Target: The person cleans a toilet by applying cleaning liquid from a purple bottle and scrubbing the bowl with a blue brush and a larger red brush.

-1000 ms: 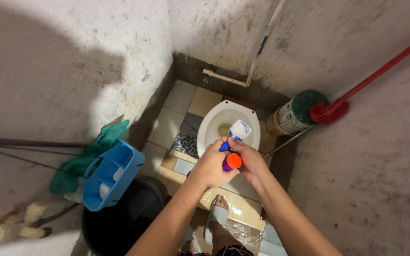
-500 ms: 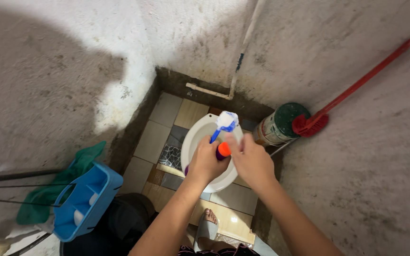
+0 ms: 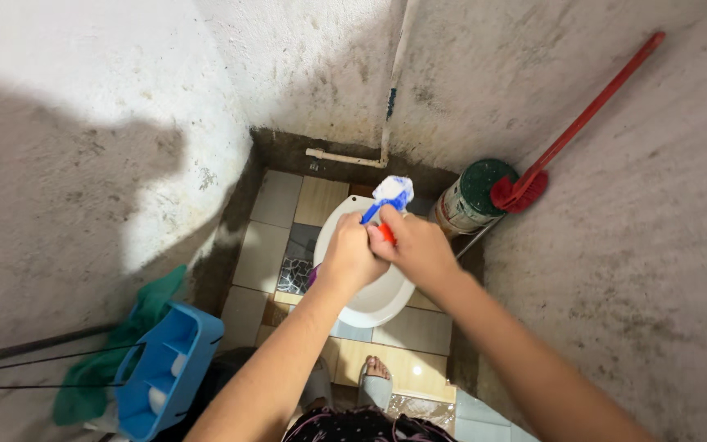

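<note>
Hands clasped together on a spray bottle above the toilet bowl.

Both the left hand [image 3: 352,255] and right hand [image 3: 416,245] grip the spray bottle [image 3: 388,200], equally near; its long axis tilts far-right, the blue-white nozzle pointing away, directly over the white toilet bowl [image 3: 374,299].

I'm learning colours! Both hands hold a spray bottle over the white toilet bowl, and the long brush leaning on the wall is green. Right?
Nearly. In the head view the long-handled brush leaning on the wall is red, not green. Both the left hand and right hand do hold the spray bottle over the white toilet bowl.
</note>
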